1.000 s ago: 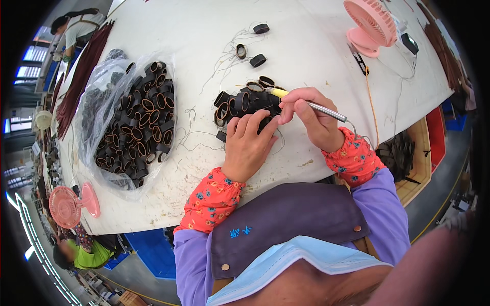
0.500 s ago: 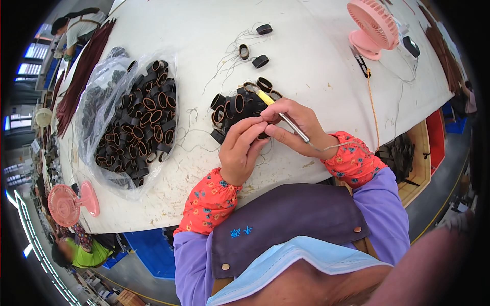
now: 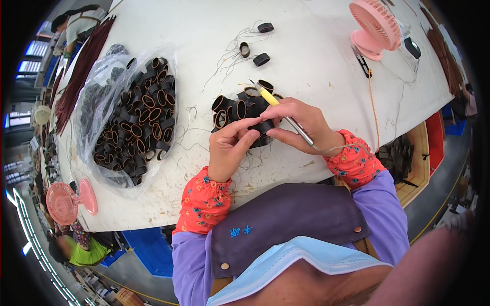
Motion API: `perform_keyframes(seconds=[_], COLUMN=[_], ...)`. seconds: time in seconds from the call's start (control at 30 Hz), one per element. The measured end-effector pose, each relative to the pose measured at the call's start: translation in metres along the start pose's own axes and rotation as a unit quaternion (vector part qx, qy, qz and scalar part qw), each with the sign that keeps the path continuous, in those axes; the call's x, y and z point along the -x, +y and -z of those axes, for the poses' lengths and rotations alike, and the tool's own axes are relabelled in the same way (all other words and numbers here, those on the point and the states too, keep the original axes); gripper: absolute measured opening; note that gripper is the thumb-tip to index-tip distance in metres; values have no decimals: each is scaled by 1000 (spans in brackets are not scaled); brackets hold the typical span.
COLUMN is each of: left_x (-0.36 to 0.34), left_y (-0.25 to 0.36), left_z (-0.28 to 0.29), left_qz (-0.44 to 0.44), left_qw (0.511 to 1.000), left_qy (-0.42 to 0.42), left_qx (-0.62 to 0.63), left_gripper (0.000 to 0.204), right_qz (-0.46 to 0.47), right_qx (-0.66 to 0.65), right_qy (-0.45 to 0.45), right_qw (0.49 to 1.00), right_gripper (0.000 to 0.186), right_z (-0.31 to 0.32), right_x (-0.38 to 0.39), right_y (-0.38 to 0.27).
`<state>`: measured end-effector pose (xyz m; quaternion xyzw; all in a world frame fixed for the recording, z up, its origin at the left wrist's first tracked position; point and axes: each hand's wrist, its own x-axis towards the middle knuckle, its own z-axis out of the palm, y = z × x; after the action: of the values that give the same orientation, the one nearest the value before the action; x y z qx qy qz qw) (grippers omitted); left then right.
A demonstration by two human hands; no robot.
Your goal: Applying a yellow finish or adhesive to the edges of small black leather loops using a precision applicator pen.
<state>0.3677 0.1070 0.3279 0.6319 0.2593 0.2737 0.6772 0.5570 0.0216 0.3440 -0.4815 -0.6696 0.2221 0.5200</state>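
Observation:
Between my two hands is a small black loop (image 3: 264, 127) of leather-like strip. My left hand (image 3: 227, 149) pinches its left side with thumb and fingers. My right hand (image 3: 306, 122) touches its right side and is closed round a pen-shaped tool (image 3: 269, 96) with a yellow section, a metal barrel and a thin cord running back past the wrist. The tool's tip points away from me, over a pile of similar black loops (image 3: 220, 103) just beyond my hands. My fingers partly cover the held loop and that pile.
A clear plastic bag (image 3: 84, 148) full of black loops lies at left. Three loose loops (image 3: 261, 59) with long threads are farther off. Pink fans (image 3: 375, 25) stand far right and near left. Black thread snips (image 3: 362, 64) on an orange cord lie at right. Co-workers sit beyond the table's left side.
My left hand has turned and shifted slightly left and down, its fingers now more curled. The black loop between my hands shows more clearly. The pen-shaped tool stays in my right hand.

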Motion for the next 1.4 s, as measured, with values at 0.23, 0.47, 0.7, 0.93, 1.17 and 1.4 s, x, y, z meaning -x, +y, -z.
perform_keyframes(seconds=[0.23,0.47,0.7,0.93,1.17,1.4], left_x=[0,-2,2,1,3,2], left_y=[2,4,2,1,-2,-4], left_z=[-3,-7,-5,-3,-1,-2], left_qz=[-136,-244,39,35,-1,-14], left_qw=[966,915,992,992,998,998], left_qy=[62,72,-32,-28,-23,-28], left_qx=[-213,-314,114,116,60,50], left_gripper=[27,11,5,4,5,5], right_qz=[51,29,34,-62,-165,-197], right_qx=[59,60,28,-140,-378,-351], right_qy=[5,-1,1,38,-1,5], right_qw=[997,998,999,987,911,916], right_gripper=[39,35,37,33,29,31], right_z=[-6,-5,-9,-4,12,6], right_x=[3,3,6,2,7,6], right_y=[6,3,8,-2,0,-4])
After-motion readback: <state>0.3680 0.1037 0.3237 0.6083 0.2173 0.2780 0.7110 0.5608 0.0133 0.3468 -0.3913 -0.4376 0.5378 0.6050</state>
